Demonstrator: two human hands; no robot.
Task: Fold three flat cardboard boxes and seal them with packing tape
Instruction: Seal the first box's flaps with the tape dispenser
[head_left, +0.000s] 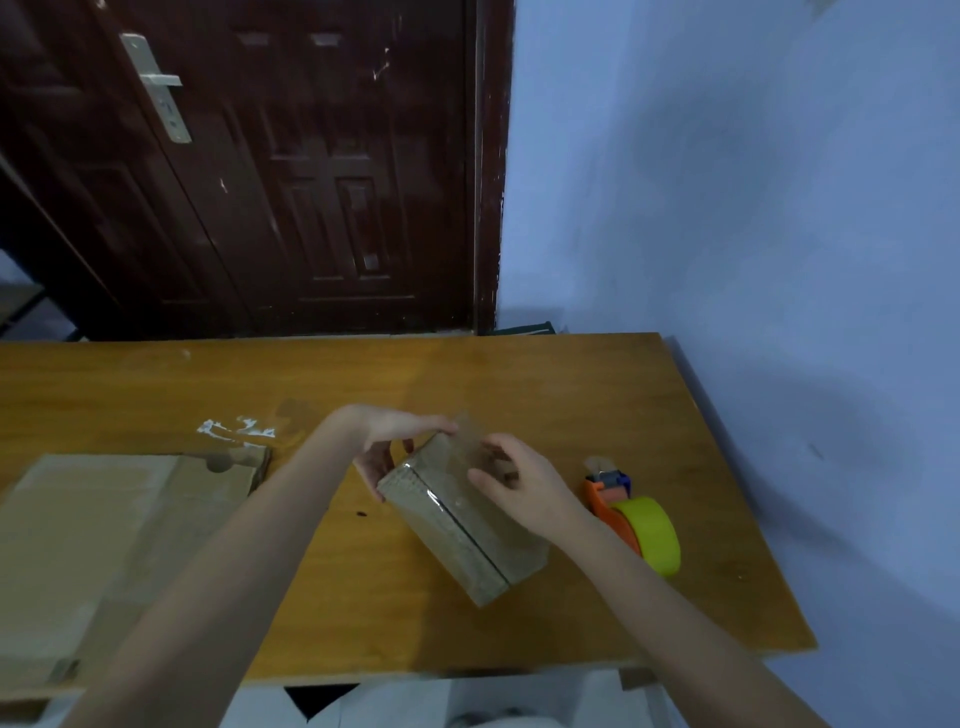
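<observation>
Both bare forearms are extended from the bottom edge toward frame centre, converging. Left hand (387, 447) is placed just left of centre, wrist bent, fingers curled downward with thumb and fingertips spread as in a grip. Right hand (519, 483) is positioned just right of it, palm down, fingers loosely bent and pointed toward the left hand. Hands are held near each other, not touching.

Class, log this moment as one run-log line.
stage: taping box | left hand: steadies cardboard box far end | right hand: presses clear tape | tape dispenser: idle, right | flat cardboard: left
</observation>
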